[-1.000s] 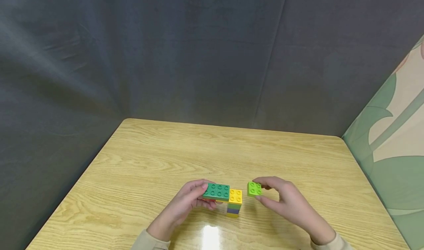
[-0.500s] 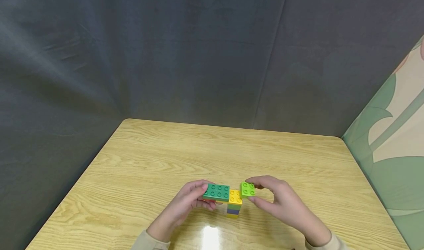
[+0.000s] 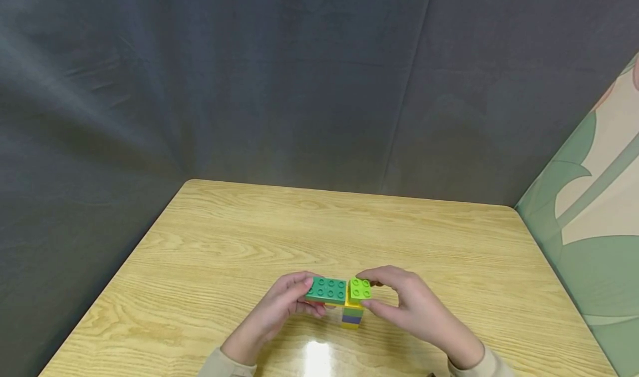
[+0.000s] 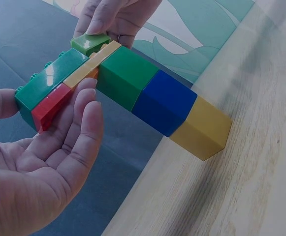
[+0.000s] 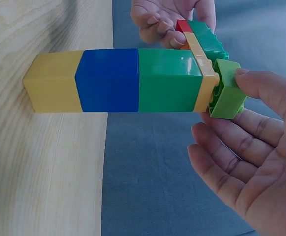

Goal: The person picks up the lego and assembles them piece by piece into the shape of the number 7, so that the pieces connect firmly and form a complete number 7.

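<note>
A stack of toy building bricks stands upright on the table: a yellow brick [image 5: 54, 83] at the bottom, then a blue brick [image 5: 108, 81], a green brick [image 5: 167, 78] and a thin yellow plate [image 4: 91, 64] reaching out leftward. On that plate's left part sits a long dark green brick [image 3: 326, 290], with a red brick [image 4: 51, 105] below its outer end. My left hand [image 3: 289, 299] holds this outer end, thumb on the green brick. Between thumb and fingers my right hand [image 3: 411, 299] pinches a small lime brick [image 3: 360, 289], slightly tilted over the plate's right-hand studs, beside the dark green brick.
The wooden table [image 3: 239, 227] spreads around the stack. A dark cloth [image 3: 299, 88] hangs behind its far edge and along the left. At the right is a leaf-patterned panel [image 3: 594, 227].
My right hand has moved left with the lime brick, from beside the stack to over the yellow plate's right end. My left hand and the stack have stayed in place.
</note>
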Available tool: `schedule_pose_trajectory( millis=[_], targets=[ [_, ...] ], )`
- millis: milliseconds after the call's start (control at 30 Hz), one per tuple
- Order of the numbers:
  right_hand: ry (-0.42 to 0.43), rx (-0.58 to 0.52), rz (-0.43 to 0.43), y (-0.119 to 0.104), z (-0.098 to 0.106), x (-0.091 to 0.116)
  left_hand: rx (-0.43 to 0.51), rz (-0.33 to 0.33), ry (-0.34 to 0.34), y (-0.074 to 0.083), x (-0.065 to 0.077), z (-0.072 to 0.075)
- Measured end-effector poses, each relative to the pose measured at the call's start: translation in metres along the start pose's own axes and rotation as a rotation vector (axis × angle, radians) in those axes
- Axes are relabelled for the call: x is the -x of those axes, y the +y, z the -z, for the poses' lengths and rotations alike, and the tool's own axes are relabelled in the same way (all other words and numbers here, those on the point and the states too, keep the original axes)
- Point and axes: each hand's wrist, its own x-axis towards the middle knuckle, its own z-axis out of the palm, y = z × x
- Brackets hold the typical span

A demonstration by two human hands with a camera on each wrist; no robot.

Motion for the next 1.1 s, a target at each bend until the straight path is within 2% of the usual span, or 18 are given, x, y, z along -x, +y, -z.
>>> schedule_pose_trajectory(
  millis=[333, 733, 1100],
  targets=[
    [-0.030, -0.022, -0.013, 0.000, -0.004, -0.002, 0.003, 0.007, 0.001, -0.001, 0.001, 0.000],
    [-0.005, -0.088, 0.001, 0.001, -0.011, -0.003, 0.007, -0.008, -0.006, -0.001, 0.000, 0.000],
    [-0.002, -0.064, -0.027, 0.001, -0.011, -0.002, 0.009, -0.003, -0.005, 0.000, 0.000, 0.001]
  ],
)
